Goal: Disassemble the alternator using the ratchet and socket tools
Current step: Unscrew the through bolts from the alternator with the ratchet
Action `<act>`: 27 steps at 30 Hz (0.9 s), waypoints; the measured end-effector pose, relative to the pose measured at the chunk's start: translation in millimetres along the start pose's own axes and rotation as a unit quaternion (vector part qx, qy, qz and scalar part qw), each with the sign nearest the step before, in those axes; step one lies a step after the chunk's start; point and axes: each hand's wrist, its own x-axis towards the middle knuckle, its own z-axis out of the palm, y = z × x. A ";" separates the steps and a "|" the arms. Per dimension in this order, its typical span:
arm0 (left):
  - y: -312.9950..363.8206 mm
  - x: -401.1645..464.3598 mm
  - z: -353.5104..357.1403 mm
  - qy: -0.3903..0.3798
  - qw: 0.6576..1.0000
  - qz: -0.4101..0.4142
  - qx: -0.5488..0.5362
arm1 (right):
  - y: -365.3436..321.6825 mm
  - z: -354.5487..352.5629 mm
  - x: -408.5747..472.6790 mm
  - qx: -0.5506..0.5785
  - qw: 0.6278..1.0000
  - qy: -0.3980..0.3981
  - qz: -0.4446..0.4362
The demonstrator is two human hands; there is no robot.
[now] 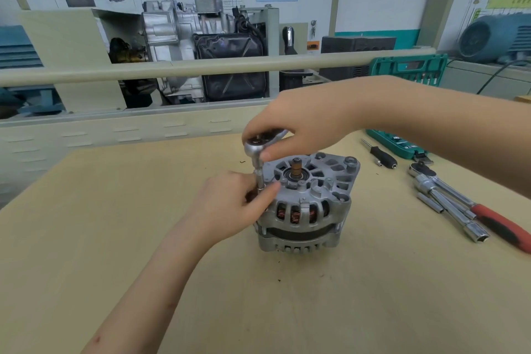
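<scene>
A silver alternator [309, 210] stands on the wooden table [115, 224] with its shaft pointing up and copper windings showing through the slots. A chrome ratchet [255, 145] with a thin socket extension [259, 178] stands upright at the alternator's left top edge. My right hand [301, 123] grips the ratchet head from above, its handle hidden under the palm. My left hand [238, 204] pinches the lower part of the extension against the housing.
To the right lie a red-handled ratchet [488, 215], several long sockets [457, 215] and a small black-handled driver [380, 155]. A green tool case [408, 69] stands open at the back right. A rail and an engine display stand behind the table.
</scene>
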 end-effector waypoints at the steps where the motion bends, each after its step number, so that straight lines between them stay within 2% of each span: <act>1: -0.8 0.8 1.5 0.009 1.000 0.002 -0.002 | -0.4 0.9 2.0 -0.019 1.000 0.011 0.008; 5: -0.1 2.0 8.0 0.040 0.999 -0.013 -0.003 | -1.1 4.0 9.7 -0.090 0.994 0.042 0.048; 7: -2.5 1.2 7.3 0.028 0.999 -0.018 -0.014 | -1.0 3.2 9.3 -0.071 0.996 0.046 0.030; 10: -4.5 1.0 3.2 -0.014 0.999 -0.031 -0.039 | -0.7 -2.9 5.7 -0.026 1.000 0.007 0.007; 13: -3.3 1.1 4.2 -0.039 0.999 -0.030 -0.020 | 0.4 -4.1 3.1 -0.001 1.000 -0.021 -0.002; 20: 1.1 1.3 9.2 -0.005 0.999 -0.026 0.038 | -1.7 5.6 7.7 -0.098 0.993 0.023 0.059; 27: -4.9 -0.9 -2.1 -0.048 0.998 0.007 -0.027 | 1.0 -1.5 0.6 0.001 1.000 -0.014 -0.001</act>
